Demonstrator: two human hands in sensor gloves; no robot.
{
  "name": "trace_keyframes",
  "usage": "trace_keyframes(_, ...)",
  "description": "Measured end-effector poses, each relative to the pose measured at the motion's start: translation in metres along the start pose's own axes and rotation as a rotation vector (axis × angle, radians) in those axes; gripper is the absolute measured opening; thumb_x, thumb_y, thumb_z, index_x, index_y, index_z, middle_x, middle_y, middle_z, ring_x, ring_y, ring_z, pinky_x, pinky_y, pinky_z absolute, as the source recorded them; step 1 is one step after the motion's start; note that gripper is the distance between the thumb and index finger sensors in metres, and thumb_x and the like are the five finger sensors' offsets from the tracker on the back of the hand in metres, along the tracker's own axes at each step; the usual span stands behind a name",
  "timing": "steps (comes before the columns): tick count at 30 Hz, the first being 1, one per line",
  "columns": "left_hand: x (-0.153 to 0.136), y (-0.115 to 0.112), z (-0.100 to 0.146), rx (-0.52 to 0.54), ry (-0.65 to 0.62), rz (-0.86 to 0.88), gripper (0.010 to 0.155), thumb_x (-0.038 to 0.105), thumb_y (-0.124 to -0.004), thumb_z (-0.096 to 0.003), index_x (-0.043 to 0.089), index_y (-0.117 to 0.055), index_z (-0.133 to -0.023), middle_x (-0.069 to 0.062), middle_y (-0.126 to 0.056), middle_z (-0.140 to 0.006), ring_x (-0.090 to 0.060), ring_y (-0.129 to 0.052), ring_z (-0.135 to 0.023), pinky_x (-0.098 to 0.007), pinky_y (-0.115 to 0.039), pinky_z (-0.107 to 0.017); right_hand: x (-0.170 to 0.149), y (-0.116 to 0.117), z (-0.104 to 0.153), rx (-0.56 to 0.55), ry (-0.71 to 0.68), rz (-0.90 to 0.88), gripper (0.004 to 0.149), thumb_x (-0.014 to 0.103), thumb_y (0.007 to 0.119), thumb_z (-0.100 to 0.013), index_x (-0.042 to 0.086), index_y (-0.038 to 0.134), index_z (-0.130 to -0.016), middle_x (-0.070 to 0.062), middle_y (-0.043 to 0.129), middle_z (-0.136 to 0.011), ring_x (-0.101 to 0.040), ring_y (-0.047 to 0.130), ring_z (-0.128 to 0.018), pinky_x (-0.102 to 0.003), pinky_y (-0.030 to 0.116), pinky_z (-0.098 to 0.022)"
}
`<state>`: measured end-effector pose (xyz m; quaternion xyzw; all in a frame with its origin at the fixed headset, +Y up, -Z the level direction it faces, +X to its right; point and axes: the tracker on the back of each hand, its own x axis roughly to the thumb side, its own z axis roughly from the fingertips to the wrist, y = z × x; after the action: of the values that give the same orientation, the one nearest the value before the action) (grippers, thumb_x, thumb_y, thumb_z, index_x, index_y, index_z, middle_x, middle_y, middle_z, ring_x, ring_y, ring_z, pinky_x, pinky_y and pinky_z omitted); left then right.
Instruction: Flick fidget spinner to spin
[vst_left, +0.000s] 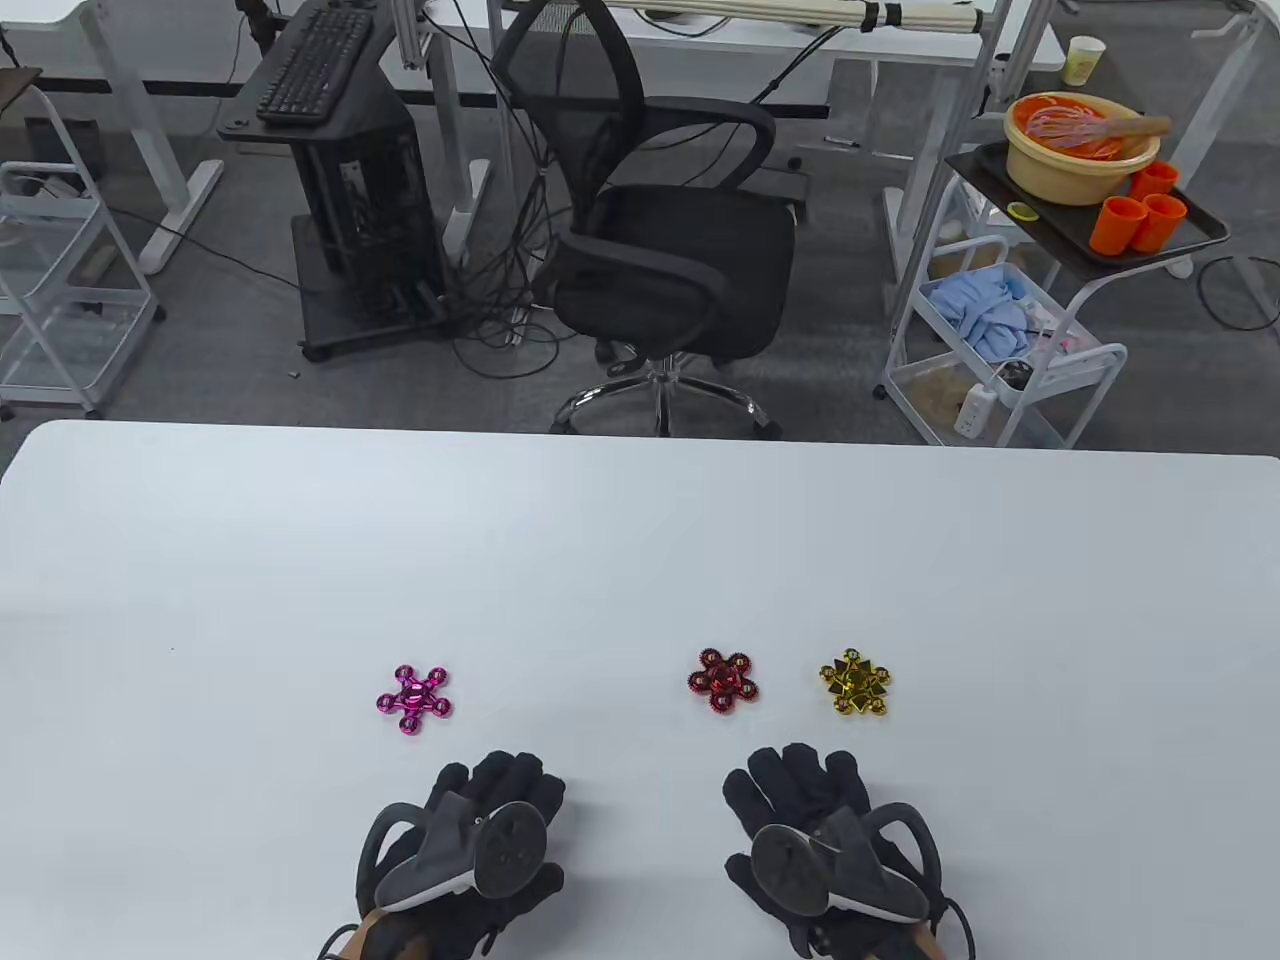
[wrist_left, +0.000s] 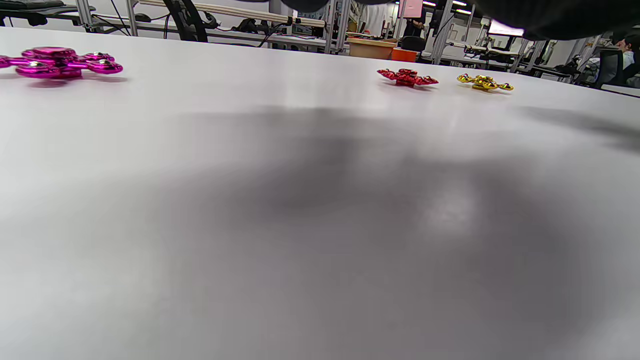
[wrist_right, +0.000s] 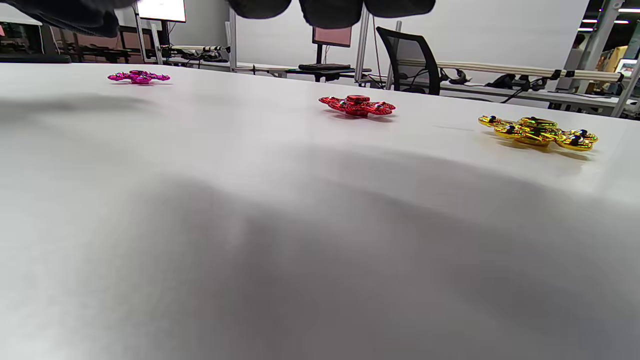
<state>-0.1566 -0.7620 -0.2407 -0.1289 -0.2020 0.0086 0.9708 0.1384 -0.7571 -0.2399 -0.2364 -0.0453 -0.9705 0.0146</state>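
— Both hands empty? 
— Yes. Left hand (vst_left: 470, 840) and right hand (vst_left: 830, 840) lie flat on the table (vst_left: 640, 540), fingers spread, gripping nothing. 
— And the spinners? 
— Untouched: red spinner (vst_left: 722, 681) and gold spinner (vst_left: 856, 682) just ahead of the right, pink spinner (vst_left: 414, 697) ahead of the left. 
— So nothing begun. 
— I'd say next: reach, pin a hub, flick an arm.

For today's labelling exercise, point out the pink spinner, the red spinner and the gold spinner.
pink spinner (vst_left: 414, 698), table view, centre hub
red spinner (vst_left: 721, 681), table view, centre hub
gold spinner (wrist_right: 537, 131), right wrist view, centre hub
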Motion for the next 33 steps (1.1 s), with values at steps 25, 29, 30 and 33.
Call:
trace_keyframes(25, 0.0009, -0.0013, 0.001, 0.008, 0.008, -0.008, 0.076, 0.062, -0.059, -0.0378, 0.027, -0.033, -0.1, -0.006, -0.029, -0.114, -0.033, -0.036, -0.109, -0.063, -0.034, -0.076, -0.0016, -0.0055, 0.0074, -0.007, 0.016, 0.003, 0.07, 0.059, 0.055, -0.046, 0.024, 0.036, -0.103, -0.015, 0.031, -0.113, -0.05, 0.031, -0.101, -0.071, 0.025, -0.072)
trace_keyframes(29, -0.0002, -0.0012, 0.0011, 0.015, 0.012, -0.002, 0.076, 0.062, -0.059, -0.0379, 0.027, -0.033, -0.1, -0.006, -0.029, -0.114, -0.033, -0.036, -0.109, -0.063, -0.034, -0.076, -0.0025, -0.0069, 0.0089, -0.017, 0.017, 0.003, 0.07, 0.059, 0.055, -0.046, 0.024, 0.035, -0.103, -0.014, 0.031, -0.113, -0.05, 0.031, -0.101, -0.071, 0.025, -0.073)
trace_keyframes(30, -0.0004, -0.0011, 0.001, 0.015, 0.014, -0.001, 0.076, 0.062, -0.059, -0.0379, 0.027, -0.033, -0.1, -0.006, -0.029, -0.114, -0.033, -0.036, -0.109, -0.063, -0.034, -0.076, -0.0027, -0.0067, 0.0089, -0.017, 0.017, 0.002, 0.07, 0.059, 0.055, -0.046, 0.024, 0.036, -0.103, -0.015, 0.031, -0.113, -0.05, 0.031, -0.101, -0.071, 0.025, -0.072)
trace_keyframes(33, -0.0008, -0.0009, 0.0009, 0.013, 0.017, 0.0, 0.076, 0.062, -0.059, -0.0379, 0.027, -0.033, -0.1, -0.006, -0.029, -0.114, -0.033, -0.036, -0.109, -0.063, -0.035, -0.076, -0.0028, -0.0067, 0.0091, -0.014, 0.017, 0.003, 0.07, 0.059, 0.055, -0.046, 0.024, 0.035, -0.103, -0.014, 0.032, -0.113, -0.05, 0.031, -0.102, -0.071, 0.025, -0.073)
